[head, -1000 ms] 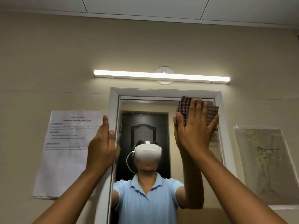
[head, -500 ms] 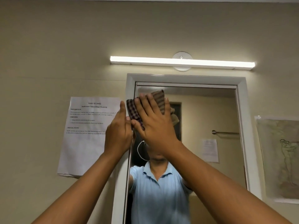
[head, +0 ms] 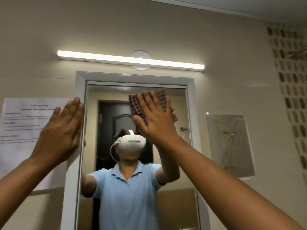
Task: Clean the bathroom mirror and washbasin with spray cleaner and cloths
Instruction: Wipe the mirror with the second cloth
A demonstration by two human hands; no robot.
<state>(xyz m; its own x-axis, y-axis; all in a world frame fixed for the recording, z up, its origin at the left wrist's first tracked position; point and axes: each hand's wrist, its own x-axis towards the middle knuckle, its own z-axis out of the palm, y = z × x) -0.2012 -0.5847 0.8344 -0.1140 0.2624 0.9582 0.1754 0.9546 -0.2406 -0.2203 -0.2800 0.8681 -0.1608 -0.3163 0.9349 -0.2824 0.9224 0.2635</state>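
Right now my right hand (head: pixel 156 118) is flat on the checked cloth (head: pixel 141 105), fingers straight and close together, pressing it against the mirror (head: pixel 106 163) near the glass's top edge, a little right of centre. Cloth sticks out above and left of my fingers; a fold also shows past the hand's right side. My left hand (head: pixel 61 130) is up at the mirror's left edge, fingers straight and together, holding nothing; its fingertips overlap the white frame (head: pixel 79 83), though I can't tell whether they actually touch it. Printed sheet (head: pixel 25 123) is on the wall behind that hand, a sketch (head: pixel 230 145) on the wall to the right of the frame, and the strip light (head: pixel 131 59) is lit above the frame's top edge.
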